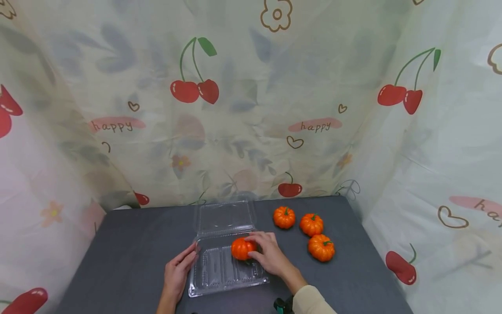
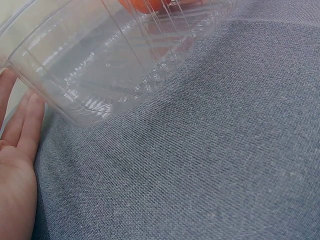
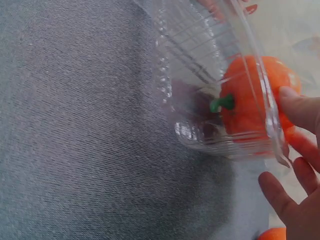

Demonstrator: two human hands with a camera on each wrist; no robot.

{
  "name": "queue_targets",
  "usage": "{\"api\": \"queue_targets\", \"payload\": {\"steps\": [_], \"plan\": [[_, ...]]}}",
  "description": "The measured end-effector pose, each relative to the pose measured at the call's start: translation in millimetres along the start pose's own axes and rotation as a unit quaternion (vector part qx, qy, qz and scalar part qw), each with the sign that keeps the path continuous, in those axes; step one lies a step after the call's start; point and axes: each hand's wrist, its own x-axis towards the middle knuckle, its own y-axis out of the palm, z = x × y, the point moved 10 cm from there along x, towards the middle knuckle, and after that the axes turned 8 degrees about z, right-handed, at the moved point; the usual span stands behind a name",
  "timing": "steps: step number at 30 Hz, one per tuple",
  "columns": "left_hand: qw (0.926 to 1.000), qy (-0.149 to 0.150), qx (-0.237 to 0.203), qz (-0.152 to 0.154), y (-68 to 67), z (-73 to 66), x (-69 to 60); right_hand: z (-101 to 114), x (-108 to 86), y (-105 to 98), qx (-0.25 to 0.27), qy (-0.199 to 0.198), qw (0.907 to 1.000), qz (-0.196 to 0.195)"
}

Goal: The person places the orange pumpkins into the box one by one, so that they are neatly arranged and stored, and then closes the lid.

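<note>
A clear plastic clamshell box point(image 1: 219, 285) lies on the dark cloth with its lid point(image 1: 225, 216) folded back behind it. My right hand point(image 1: 270, 254) pinches a small orange toy pumpkin point(image 1: 240, 249) between thumb and fingers, over the box's right half. In the right wrist view the pumpkin point(image 3: 245, 100) lies tilted, its green stem turned sideways, seen through the box wall. Against the left rim of the box rests my left hand point(image 1: 178, 271), its fingers fairly straight in the left wrist view, where the box point(image 2: 95, 75) stands beside the fingers point(image 2: 31, 120).
Three more orange pumpkins sit right of the box: one at the back point(image 1: 284, 217), one beside it point(image 1: 311, 224), one nearer point(image 1: 321, 247). A printed curtain point(image 1: 243, 109) encloses the table point(image 1: 129, 253) at the back and sides. A dark object point(image 1: 283, 305) shows by the right sleeve.
</note>
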Motion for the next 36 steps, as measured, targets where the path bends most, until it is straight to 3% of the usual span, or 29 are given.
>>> {"api": "queue_targets", "payload": {"steps": [9, 22, 36], "plan": [[1.0, 0.004, -0.008, 0.001, -1.3, 0.4, 1.2, 1.9, 1.0, 8.1, -0.046, -0.004, 0.9964, 0.072], [0.9999, -0.008, -0.01, -0.002, -0.8, 2.4, 0.4, 2.3, -0.4, 6.9, -0.074, -0.006, 0.9968, 0.03], [1.0, 0.0, -0.008, -0.003, -0.8, 2.1, 1.1, 5.1, 1.0, 5.3, -0.064, 0.019, 0.9963, 0.054]]}}
